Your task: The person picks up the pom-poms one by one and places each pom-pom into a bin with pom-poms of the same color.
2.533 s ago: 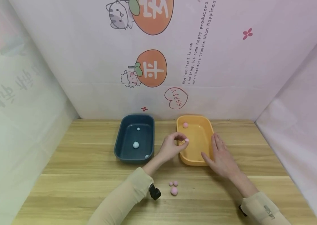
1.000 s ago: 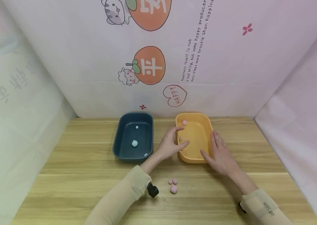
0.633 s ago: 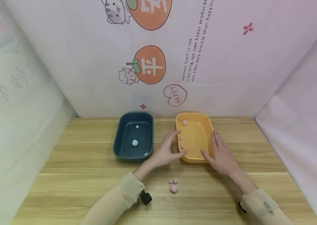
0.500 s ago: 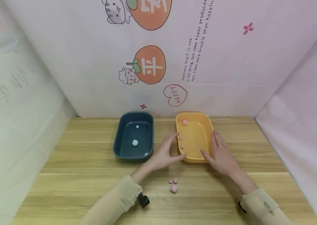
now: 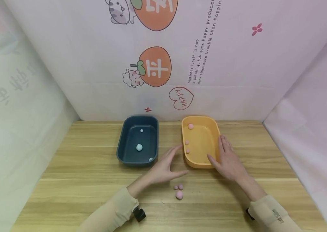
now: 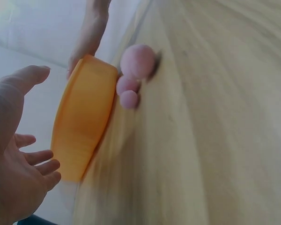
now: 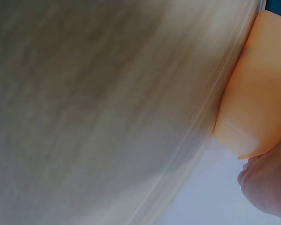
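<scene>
My left hand (image 5: 163, 169) hovers empty over the table, thumb and fingers spread apart, just left of the yellow tray (image 5: 200, 165). Below its thumb, on the wood, lie a larger pink ball (image 5: 179, 195) and two small pink balls (image 5: 180, 187), close together; the left wrist view shows the same large pink ball (image 6: 138, 61). Inside the yellow tray are one larger pink ball (image 5: 190, 126) and two smaller ones along its left wall. My right hand (image 5: 229, 162) rests against the tray's right side with straight fingers, its thumb reaching over the rim.
A dark blue tray (image 5: 138, 163) stands to the left, holding a larger pale blue ball (image 5: 139, 147) and two smaller pale pieces. Behind both trays rises a printed white cloth wall (image 5: 224, 103), with more cloth at both sides.
My left hand released a small pink ball into the yellow tray, then drew back left and toward me, away from the rim. The right hand stays at the tray's side.
</scene>
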Available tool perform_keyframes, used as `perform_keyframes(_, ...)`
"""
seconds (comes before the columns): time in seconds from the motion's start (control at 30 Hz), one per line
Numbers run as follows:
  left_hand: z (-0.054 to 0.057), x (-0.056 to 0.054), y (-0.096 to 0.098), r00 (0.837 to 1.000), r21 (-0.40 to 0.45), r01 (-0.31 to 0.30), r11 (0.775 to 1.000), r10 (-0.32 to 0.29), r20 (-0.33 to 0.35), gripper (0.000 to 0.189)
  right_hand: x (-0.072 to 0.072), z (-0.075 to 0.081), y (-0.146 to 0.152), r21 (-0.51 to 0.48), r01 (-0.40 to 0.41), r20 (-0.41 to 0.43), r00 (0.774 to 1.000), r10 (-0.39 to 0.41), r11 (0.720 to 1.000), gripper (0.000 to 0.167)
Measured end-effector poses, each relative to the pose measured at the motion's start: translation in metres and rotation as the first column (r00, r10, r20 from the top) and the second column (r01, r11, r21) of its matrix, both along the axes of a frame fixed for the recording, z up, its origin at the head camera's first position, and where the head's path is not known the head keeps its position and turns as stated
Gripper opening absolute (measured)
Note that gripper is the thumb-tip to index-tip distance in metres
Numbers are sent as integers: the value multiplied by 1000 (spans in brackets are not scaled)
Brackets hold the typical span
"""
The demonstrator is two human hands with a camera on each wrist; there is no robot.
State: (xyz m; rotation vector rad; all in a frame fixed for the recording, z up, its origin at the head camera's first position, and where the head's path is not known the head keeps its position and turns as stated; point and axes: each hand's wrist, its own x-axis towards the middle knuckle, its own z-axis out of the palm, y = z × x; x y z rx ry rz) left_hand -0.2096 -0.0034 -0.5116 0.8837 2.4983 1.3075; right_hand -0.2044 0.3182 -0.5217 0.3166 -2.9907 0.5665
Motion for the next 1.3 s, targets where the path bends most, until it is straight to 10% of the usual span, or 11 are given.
perform_keyframes(1.3, -26, 22, -30, 973, -151, 202, 968, -216, -83, 39, 3, 6, -4, -14, 7, 5, 1000, -7, 1000, 98)
